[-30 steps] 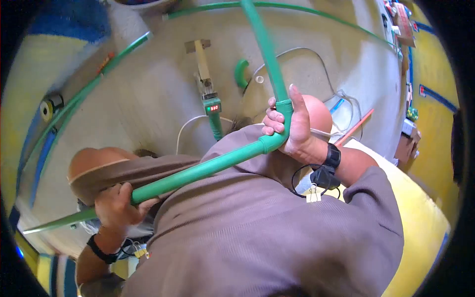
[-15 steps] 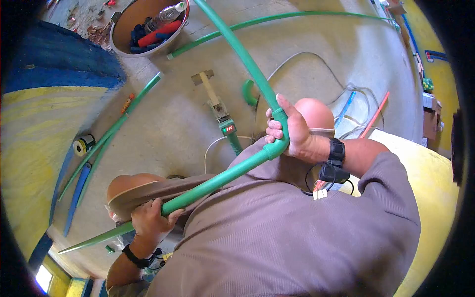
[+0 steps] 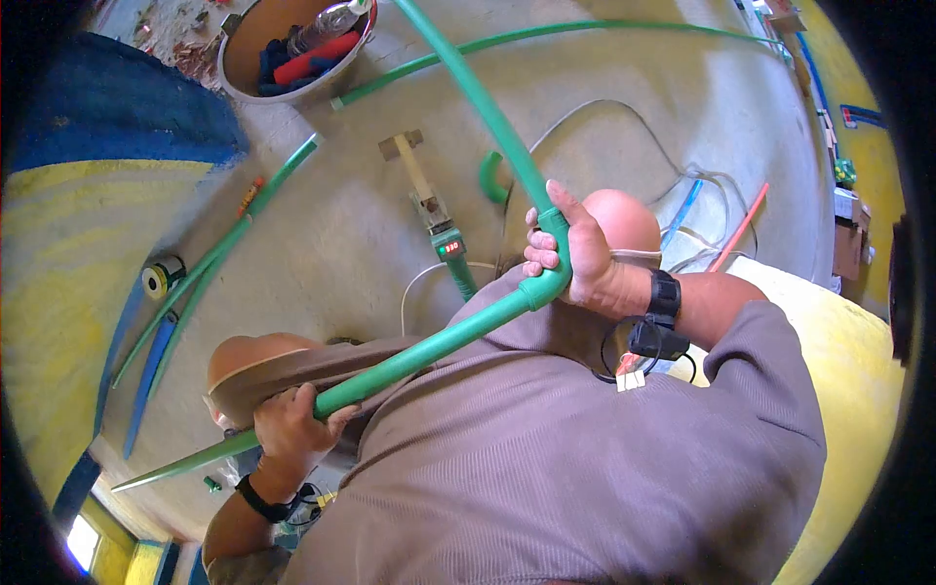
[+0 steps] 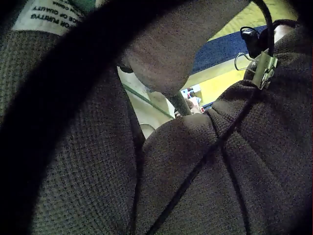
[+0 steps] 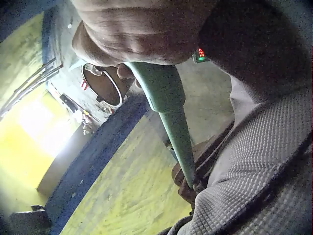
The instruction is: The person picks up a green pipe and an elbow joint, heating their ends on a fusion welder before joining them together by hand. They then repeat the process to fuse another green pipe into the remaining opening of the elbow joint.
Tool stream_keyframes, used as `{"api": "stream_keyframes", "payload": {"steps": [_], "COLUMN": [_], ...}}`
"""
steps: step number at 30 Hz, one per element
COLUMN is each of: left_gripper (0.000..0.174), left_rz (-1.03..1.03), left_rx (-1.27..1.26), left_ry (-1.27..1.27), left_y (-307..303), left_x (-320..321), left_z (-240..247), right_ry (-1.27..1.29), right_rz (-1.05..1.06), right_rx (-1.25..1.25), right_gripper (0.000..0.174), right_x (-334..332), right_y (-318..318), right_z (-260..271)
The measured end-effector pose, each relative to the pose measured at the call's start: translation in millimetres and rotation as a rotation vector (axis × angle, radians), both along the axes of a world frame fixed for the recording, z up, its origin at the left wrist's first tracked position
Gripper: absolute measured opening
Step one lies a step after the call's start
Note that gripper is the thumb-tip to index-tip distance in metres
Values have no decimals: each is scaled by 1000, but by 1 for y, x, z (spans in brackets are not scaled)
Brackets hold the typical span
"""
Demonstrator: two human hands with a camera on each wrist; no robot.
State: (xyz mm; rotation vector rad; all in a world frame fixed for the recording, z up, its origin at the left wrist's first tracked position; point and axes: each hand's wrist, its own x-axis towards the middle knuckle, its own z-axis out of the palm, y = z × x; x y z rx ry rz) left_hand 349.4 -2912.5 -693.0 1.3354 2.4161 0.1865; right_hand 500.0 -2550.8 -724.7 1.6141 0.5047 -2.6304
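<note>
A long green pipe (image 3: 429,346) bends at an elbow fitting (image 3: 546,281) and its other leg rises to the top of the head view. My right hand (image 3: 575,255) grips the elbow, fingers wrapped round it and thumb along the upright leg. My left hand (image 3: 290,426) grips the lower leg near my knee, and the pipe's end sticks out past it to the lower left. In the right wrist view the pipe (image 5: 172,110) runs from my palm down to the left hand (image 5: 187,182). My shirt (image 4: 210,171) fills the left wrist view.
On the concrete floor lie a pipe welding tool (image 3: 441,237) with a red display, a loose green bend (image 3: 489,178), several green pipes (image 3: 229,244), white cables (image 3: 624,117) and a red rod (image 3: 738,229). A bowl (image 3: 234,83) of tools stands at the top left.
Both hands keep their hold on the pipe. The view has swung, so the bowl of tools now shows at the top. The left hand sits a little further right and lower.
</note>
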Motion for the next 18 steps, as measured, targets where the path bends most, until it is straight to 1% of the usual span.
{"api": "stream_keyframes", "payload": {"steps": [4,6,16,18], "left_gripper": [51,47,50,51], "left_rz": [-13,3,8,5], "left_rx": [-55,-111,-27,-43], "left_ry": [10,-35,-67,-29], "left_y": [1,-2,4,5], "left_x": [1,0,-2,-2], "left_z": [4,3,5,5], "right_ry": [-2,3,24,10], "right_rz": [8,9,13,21], "right_rx": [15,11,-8,17], "right_gripper": [49,49,48,48], "right_x": [0,0,-1,-1], "right_y": [-1,0,2,1], "right_z": [0,0,0,1]}}
